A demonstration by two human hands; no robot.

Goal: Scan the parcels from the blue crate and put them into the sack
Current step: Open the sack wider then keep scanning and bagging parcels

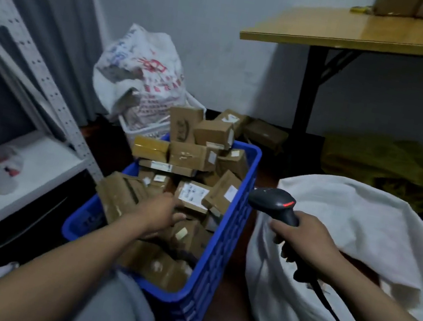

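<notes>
Nearest, the left hand (164,215) is lying low in the blue crate (220,247), its fingers down among the parcels (196,157); motion blur is hiding whether they are gripping one or only touching it, so I cannot tell. Beside it, the right hand (301,237) is wrapping its fingers round the handle of the scanner (274,204), which is hanging over the gap between the crate and the sack (337,211), its head pointing toward the crate. The cable (330,314) is trailing down across the sack's open mouth. The parcels are sitting heaped in the crate, some leaning above its far rim, with labels facing every way. The likely trouble is pulling one box from low in the heap and sending the leaning ones sliding over the rim onto the floor. A label turned down or away is also going to spoil the scan, and the cable may be snagging any parcel dropped into the sack. Farther off, a shelf (33,171) is standing at the left, a printed bag (140,74) behind the crate, and a table (367,38) above the sack.
</notes>
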